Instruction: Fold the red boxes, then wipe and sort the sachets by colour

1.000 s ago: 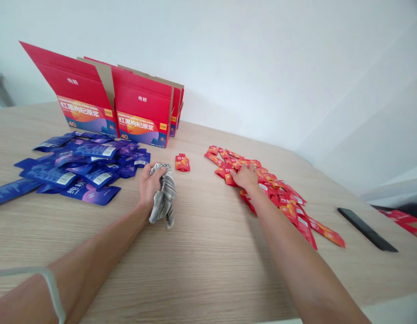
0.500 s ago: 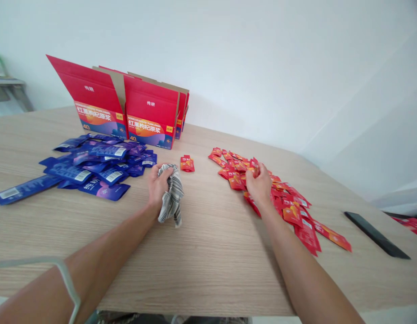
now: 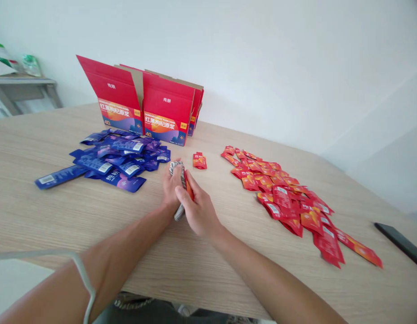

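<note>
My left hand [image 3: 171, 184] is closed around a striped grey cloth [image 3: 180, 211]. Pressed up against that cloth is a red pouch [image 3: 189, 189], gripped in my right hand [image 3: 201, 209]; most of the pouch is hidden by the fingers. Just beyond both hands, a single red pouch [image 3: 199, 161] lies flat on the table. To the right spreads a pile of red pouches [image 3: 282, 198], and to the left is a heap of blue pouches [image 3: 120, 157].
Open-flapped red cartons [image 3: 168, 112] stand behind the blue heap. A black flat object [image 3: 400, 243] lies at the table's right. A white cable [image 3: 83, 274] crosses my left forearm. A small side table [image 3: 22, 83] with packages is at the far left.
My right hand has come from the red pile to my left hand, bringing a red pouch against the cloth. The view has shifted, so the table's things sit differently in the picture.
</note>
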The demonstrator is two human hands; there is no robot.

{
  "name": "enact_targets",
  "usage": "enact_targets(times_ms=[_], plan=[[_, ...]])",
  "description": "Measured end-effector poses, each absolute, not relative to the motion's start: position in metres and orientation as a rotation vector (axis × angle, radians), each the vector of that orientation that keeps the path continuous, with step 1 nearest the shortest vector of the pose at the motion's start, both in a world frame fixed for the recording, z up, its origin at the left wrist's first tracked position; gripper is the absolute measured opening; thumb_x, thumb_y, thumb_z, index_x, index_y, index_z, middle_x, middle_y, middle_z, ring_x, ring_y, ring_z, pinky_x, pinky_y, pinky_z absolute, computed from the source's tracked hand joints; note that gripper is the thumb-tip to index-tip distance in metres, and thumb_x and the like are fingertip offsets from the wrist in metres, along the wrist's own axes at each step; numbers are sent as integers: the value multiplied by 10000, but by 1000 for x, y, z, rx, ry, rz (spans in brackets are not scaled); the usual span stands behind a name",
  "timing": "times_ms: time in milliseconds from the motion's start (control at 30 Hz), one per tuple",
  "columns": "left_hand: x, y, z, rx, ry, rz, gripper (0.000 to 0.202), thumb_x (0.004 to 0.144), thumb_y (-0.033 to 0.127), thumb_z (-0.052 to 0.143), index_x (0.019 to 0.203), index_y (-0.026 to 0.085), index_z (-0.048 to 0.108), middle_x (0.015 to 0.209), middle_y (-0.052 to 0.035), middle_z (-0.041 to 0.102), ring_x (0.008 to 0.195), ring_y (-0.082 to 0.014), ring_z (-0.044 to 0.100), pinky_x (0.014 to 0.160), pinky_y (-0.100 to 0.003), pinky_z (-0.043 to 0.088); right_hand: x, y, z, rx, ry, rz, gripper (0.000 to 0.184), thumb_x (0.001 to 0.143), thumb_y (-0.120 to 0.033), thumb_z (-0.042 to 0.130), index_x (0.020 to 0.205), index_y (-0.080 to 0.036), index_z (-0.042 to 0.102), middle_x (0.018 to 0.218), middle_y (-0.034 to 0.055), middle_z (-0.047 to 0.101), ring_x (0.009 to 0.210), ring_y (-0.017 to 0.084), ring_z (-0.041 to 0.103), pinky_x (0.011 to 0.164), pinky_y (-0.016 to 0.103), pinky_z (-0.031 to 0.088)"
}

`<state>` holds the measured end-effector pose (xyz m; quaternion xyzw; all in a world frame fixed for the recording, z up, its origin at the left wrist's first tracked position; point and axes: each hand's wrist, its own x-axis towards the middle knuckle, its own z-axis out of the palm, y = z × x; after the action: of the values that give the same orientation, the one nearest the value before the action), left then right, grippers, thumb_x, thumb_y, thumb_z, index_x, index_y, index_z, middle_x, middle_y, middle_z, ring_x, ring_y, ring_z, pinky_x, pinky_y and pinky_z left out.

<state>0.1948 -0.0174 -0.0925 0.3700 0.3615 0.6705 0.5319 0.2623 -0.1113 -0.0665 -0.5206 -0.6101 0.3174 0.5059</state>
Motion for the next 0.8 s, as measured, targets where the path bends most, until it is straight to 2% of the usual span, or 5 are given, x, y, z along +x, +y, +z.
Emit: enact_targets(times_ms=[200,367,500,667,800], plan=[[179,14,-91,809,973,1602,326,773,335,706,1058,183,749,884,-19,710,737,-162,598,706,-298,503,277,-124,-52,-1121,-1535,824,557,989,-380,630,1523,-223,651,1555,86,681,1453,288,636,1273,484,461],[188,-2,-81,877,932,1589,352,741,374,760,1036,183,767,880,-19,730,790,-193,657,734,-304,532,297,-94,-55,-885,-915,873,544,880,-408,756,1406,-284,697,1316,40,806,1152,265,777,1003,438,632],[203,-29,-78,884,806,1494,427,753,436,758,1092,176,768,886,-46,742,804,-229,688,732,-336,542,303,-76,-75,-987,-820,942,342,827,-430,738,1087,-211,775,1073,66,845,1058,298,788,957,445,639],[211,-41,-78,870,731,1468,480,734,403,779,1157,179,750,950,-54,750,831,-221,703,753,-333,557,307,-76,-87,-1331,-1006,595,647,845,-499,742,1411,-190,685,1652,126,575,1550,336,512,1265,507,444],[211,-39,-83,913,701,1487,377,769,353,750,1106,184,759,1031,-71,767,957,-218,717,874,-326,567,292,-87,-81,-1189,-1237,719,578,1019,-622,567,1466,-270,670,1589,50,651,1572,250,509,1340,470,356]])
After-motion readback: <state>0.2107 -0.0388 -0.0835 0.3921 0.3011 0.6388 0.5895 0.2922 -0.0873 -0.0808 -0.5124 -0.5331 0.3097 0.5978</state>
